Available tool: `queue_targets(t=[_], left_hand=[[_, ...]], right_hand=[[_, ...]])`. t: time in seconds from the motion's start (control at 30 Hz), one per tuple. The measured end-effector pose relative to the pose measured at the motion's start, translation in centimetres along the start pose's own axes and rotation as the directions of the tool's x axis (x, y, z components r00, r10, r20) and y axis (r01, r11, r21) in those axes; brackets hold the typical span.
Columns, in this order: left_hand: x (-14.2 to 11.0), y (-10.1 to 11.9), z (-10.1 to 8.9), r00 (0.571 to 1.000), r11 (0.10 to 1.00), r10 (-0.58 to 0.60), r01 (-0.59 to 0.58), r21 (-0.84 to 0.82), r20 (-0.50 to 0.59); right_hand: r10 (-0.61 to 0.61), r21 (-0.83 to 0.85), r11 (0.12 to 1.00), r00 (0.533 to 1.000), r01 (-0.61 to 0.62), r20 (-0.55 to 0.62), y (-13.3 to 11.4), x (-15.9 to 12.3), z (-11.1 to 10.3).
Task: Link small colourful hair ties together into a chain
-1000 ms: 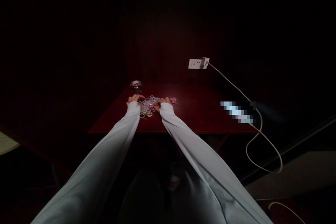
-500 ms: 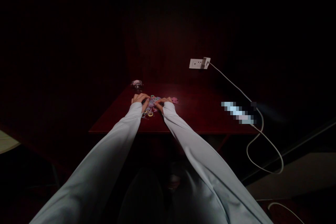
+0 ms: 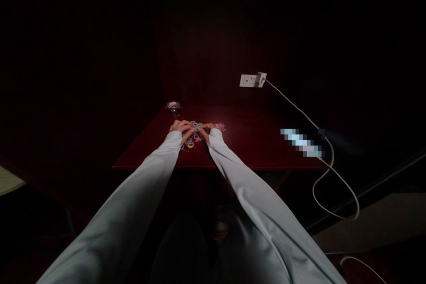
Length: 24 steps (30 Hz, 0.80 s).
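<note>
A small heap of colourful hair ties (image 3: 195, 138) lies on the dark red table, with a yellow hair tie (image 3: 191, 145) near its front. Over the heap's left side, my left hand (image 3: 181, 127) bends its fingers and thumb together on hair ties. Facing it from the right, my right hand (image 3: 208, 128) also pinches hair ties. The fingertips of both hands nearly meet, and which single ties they hold is too small to tell. Just beyond my right hand sits a cluster of pink hair ties (image 3: 221, 128), partly hidden by it.
A clear round container (image 3: 173, 106) with pinkish contents stands at the table's back left. On the right lies a blurred-out lit device (image 3: 301, 142), joined by a white cable (image 3: 293, 105) to a charger (image 3: 261, 79) in the wall socket (image 3: 247, 80). The table's front edge (image 3: 159, 167) faces me.
My left hand has shifted slightly to the right, and its fingertips and thumb have closed in over the heap. The right hand has turned a little. The other things stay put.
</note>
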<state>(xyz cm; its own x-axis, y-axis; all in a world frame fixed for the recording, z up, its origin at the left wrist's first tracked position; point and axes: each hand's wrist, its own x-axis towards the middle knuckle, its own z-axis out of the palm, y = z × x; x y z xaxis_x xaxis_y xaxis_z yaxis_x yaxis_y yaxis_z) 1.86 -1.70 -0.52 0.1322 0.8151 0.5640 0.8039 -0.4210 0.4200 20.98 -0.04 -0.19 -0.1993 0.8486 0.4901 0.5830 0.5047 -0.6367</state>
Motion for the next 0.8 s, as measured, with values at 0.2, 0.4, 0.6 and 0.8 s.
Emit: queue_targets(t=[0.2, 0.4, 0.6, 0.8], left_hand=[[0.3, -0.4, 0.3, 0.999, 1.0, -0.022, 0.021, -0.023, -0.026], [0.5, -0.8, 0.9, 0.997, 0.999, -0.031, 0.029, -0.023, -0.076], [0.7, -1.1, 1.1, 0.997, 0.999, -0.023, 0.021, -0.039, -0.067], [0.5, -1.1, 1.1, 0.998, 0.999, 0.014, -0.016, -0.039, -0.055]], right_hand=[[0.006, 0.025, 1.0, 1.0, -0.006, 0.0, 0.2, 0.3, 0.2], [0.006, -0.008, 1.0, 1.0, -0.006, 0.015, 0.6, 0.6, 0.7], [-0.024, -0.02, 0.999, 0.998, 0.025, 0.049, 0.7, 0.4, 0.7], [-0.034, -0.037, 0.999, 0.997, 0.037, 0.073, 0.5, 0.2, 0.5]])
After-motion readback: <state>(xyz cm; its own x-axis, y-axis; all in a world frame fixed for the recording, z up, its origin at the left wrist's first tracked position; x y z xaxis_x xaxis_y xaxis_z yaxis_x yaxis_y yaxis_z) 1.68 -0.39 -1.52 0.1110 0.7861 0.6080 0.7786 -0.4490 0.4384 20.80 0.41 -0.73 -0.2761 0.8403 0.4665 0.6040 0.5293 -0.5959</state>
